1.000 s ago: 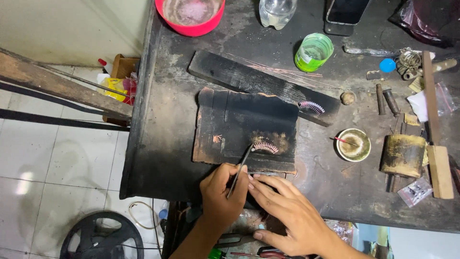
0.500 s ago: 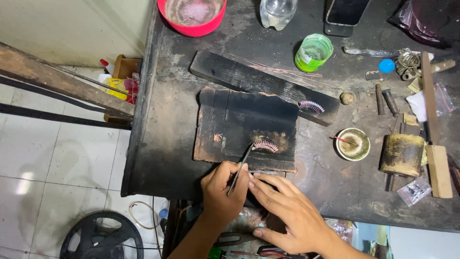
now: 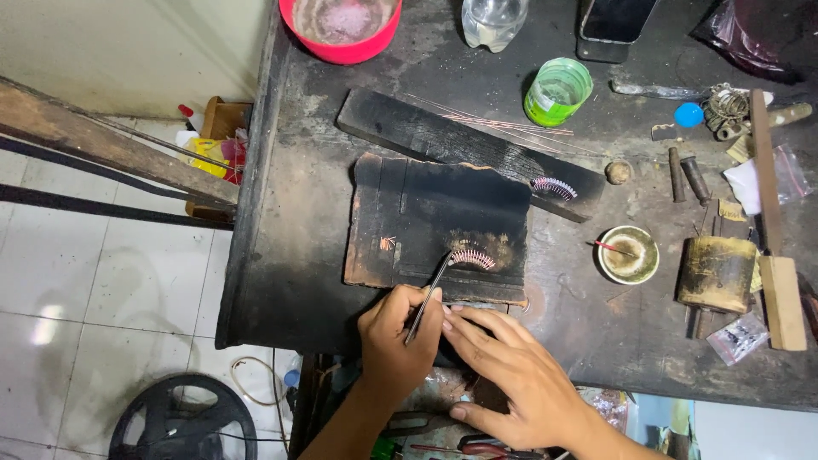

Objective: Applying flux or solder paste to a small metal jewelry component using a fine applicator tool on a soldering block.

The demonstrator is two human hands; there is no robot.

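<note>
Two hands: left hand (image 3: pixel 394 341) pinching one thin metal tweezers (image 3: pixel 429 296); right hand (image 3: pixel 511 383) loose, empty. One curved, toothed wire piece (image 3: pixel 471 257) at tweezer tip, on one charred, rough block (image 3: pixel 434 226).

Body check, head view: two bare hands only, entering from the near edge. Left hand (image 3: pixel 394 336) and right hand (image 3: pixel 511 383) both uncovered, no gloves, no rings, no watch or bands visible. Forearms bare as far as the frame shows, no sleeve cuffs in view. Fingers (image 3: pixel 477 328) slim, nails short and plain, no polish or tape. Knuckle creases visible on the right hand's back. Left wrist narrow, bare. No markings, bandages or tattoos that I can make out. Nothing above the forearms is in frame.
</note>
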